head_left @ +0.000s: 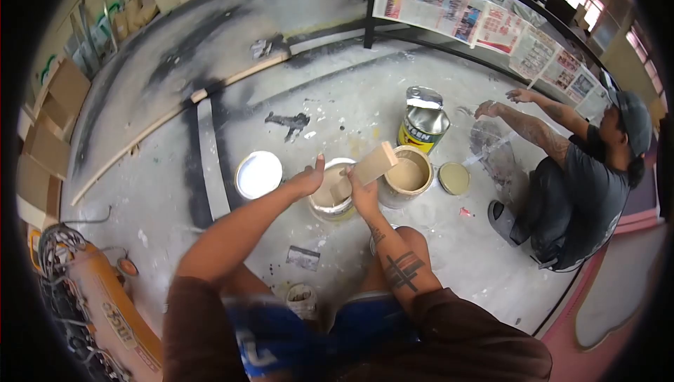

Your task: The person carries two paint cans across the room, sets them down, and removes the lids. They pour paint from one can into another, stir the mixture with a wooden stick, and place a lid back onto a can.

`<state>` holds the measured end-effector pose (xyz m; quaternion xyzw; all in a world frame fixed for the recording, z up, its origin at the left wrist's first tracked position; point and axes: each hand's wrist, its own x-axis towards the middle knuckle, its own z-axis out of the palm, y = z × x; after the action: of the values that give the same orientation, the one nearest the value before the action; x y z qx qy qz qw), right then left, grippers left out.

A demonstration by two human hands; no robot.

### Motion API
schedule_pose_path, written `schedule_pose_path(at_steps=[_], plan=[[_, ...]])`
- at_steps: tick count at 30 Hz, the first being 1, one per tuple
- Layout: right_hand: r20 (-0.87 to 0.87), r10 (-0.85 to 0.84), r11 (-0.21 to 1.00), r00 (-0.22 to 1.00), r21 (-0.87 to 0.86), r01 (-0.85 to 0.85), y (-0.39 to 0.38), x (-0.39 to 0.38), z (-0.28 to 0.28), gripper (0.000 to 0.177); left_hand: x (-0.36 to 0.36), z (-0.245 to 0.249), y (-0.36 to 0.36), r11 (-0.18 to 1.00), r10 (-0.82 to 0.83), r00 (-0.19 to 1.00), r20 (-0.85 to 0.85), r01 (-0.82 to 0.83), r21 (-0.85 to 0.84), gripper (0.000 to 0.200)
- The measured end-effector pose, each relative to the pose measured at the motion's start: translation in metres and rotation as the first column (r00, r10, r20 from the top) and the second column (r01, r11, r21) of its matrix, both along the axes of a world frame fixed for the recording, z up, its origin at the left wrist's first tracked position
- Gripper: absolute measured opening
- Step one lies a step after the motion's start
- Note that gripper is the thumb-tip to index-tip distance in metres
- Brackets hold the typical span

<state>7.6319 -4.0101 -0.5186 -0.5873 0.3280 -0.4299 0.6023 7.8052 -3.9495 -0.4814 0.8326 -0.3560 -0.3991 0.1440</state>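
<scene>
My right hand (364, 198) grips a flat piece of wood (374, 163), held at a slant over a paint can (333, 211) of beige paint. Its lower part reaches towards the paint. At the left rim of the same can is my left hand (307, 181), thumb pointing up; its other fingers are hidden. Just to the right stands a second can (407, 177) with beige contents. A round white lid or container (258, 175) lies to the left. Behind stands an opened tin (423, 126) with a yellow and green label, its top bent up.
A round lid (454, 178) lies right of the cans. Another person (583, 178) crouches at the right, arms stretched towards a newspaper-covered frame (484, 24). A small tub (302, 299) is between my legs. An orange machine (112, 305) stands at lower left; wooden strips (140, 140) lie beyond.
</scene>
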Motion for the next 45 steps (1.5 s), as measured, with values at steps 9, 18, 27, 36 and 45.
schedule_pose_path(at_steps=[9,18,27,36,45], plan=[[-0.048,-0.146,0.989,0.988,0.012,0.147,-0.004,0.007,0.007,0.022,-0.042,-0.095,0.033,0.504,0.662,0.609,-0.437,-0.793,-0.341,0.078],[0.107,-0.169,0.977,0.980,-0.116,0.182,-0.007,0.030,0.099,0.021,-0.019,-0.073,0.009,0.424,0.655,0.413,-0.632,-0.894,-0.145,0.079],[0.103,0.145,0.987,0.984,-0.086,-0.136,-0.014,0.039,0.051,0.019,-0.025,-0.088,0.004,0.356,0.762,0.410,-0.500,-0.912,-0.205,0.074],[-0.183,-0.165,0.811,0.969,-0.584,0.027,-0.029,0.005,0.008,0.010,-0.030,-0.085,-0.001,0.399,0.791,0.474,-0.386,-0.879,-0.263,0.081],[-0.163,-0.001,0.912,0.987,-0.405,-0.066,-0.035,0.023,0.009,0.023,-0.025,-0.078,0.006,0.424,0.778,0.493,-0.389,-0.869,-0.254,0.085]])
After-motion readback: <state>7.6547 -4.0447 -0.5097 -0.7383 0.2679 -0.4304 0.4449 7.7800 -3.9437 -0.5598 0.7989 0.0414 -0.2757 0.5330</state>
